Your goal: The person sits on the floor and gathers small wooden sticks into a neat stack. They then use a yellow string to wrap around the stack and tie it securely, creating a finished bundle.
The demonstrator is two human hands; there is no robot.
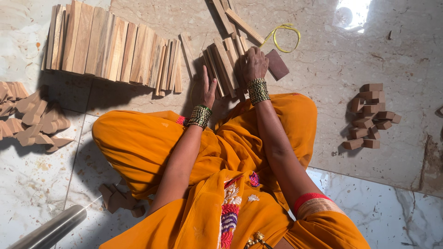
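Right hand palm-down, fingers curled, gripping top of wooden stick bundle. Left hand flat, fingers straight, pressed edge-on against bundle's left side; yellow band beyond bundle.

Far left, a long row of pale wooden slats standing packed on edge across the marble floor. Left edge, a heap of reddish-brown wedge-shaped blocks. Right side, a small pile of brown rectangular blocks, well apart from everything else. Far centre, a yellow cord loop lying beside a dark brown flat block. Near left, a shiny metal tube, and a few brown offcuts against orange cloth.
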